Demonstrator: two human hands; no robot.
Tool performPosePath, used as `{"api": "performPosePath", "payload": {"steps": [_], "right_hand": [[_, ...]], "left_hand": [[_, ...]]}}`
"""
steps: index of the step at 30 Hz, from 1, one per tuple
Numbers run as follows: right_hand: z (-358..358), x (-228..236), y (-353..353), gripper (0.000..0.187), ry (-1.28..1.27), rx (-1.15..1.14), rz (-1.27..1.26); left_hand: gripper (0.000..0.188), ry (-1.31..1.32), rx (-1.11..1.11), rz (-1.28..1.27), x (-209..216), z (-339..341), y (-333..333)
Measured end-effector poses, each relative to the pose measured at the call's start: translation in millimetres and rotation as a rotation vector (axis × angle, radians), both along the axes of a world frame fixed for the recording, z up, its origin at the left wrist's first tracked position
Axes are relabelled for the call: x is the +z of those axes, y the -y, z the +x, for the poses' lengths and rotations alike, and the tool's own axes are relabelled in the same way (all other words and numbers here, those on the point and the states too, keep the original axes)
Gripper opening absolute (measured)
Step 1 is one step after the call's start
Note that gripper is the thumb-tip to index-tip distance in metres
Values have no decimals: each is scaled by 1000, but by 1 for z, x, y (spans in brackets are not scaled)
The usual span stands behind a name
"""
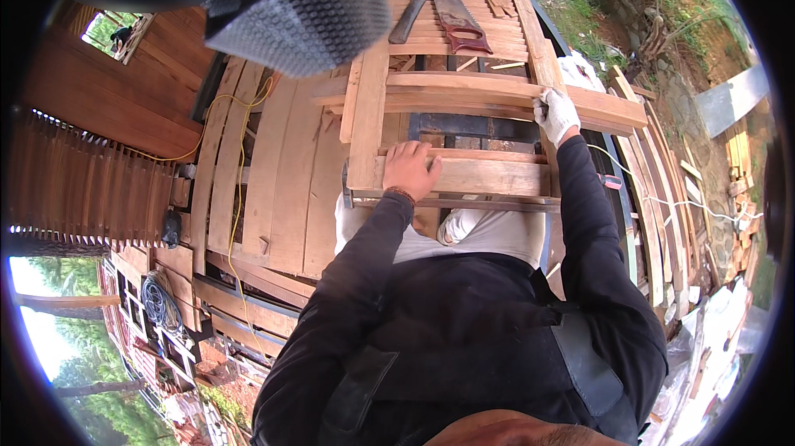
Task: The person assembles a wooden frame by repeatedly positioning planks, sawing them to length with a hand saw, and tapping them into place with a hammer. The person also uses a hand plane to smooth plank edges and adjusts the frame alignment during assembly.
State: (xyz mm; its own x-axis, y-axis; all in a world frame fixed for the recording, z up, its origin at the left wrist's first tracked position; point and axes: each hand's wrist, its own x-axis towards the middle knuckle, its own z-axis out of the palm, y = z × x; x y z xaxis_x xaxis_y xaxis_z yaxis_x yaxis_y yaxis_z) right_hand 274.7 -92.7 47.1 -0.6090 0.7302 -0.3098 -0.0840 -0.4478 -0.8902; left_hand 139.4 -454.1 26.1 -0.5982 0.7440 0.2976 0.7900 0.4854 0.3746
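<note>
A pale wooden frame (464, 127) of rough planks lies across a workbench, directly in front of the person. Its near crosspiece (484, 175) is broad and light, and a longer plank (497, 96) crosses farther up. The left hand (409, 169) is bare and rests flat on the near crosspiece, fingers spread a little and laid over the wood, not curled around it. The right hand (556, 115) wears a white glove and reaches forward with the arm nearly straight; its fingers are closed on the right end of the longer plank, against an upright rail. A saw (452, 9) and a hammer (408, 17) lie on slats beyond. What the gloved fingers pinch is too small to make out, and the bench below is mostly hidden by the planks.
</note>
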Motion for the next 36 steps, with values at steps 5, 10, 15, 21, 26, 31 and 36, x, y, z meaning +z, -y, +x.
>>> {"api": "performPosePath", "payload": {"steps": [5,10,15,21,26,31,36], "right_hand": [[11,-1,5,2,-27,1,-3],[10,4,6,4,50,105,76],[12,3,6,12,26,205,130],[8,3,6,8,118,160,162],[7,3,8,8,145,184,197],[7,7,14,6,234,153,220],[2,5,12,7,271,166,209]], "left_hand": [[39,1,1,-8,3,0,2],[43,83,0,-1,-3,-9,1],[44,654,158,243,-4,-42,-39],[68,1798,254,770,-23,-91,-78],[62,1812,227,1086,-45,-100,-83],[54,1785,222,1116,-41,-93,-80],[46,1758,252,1167,-35,-92,-77]]}}
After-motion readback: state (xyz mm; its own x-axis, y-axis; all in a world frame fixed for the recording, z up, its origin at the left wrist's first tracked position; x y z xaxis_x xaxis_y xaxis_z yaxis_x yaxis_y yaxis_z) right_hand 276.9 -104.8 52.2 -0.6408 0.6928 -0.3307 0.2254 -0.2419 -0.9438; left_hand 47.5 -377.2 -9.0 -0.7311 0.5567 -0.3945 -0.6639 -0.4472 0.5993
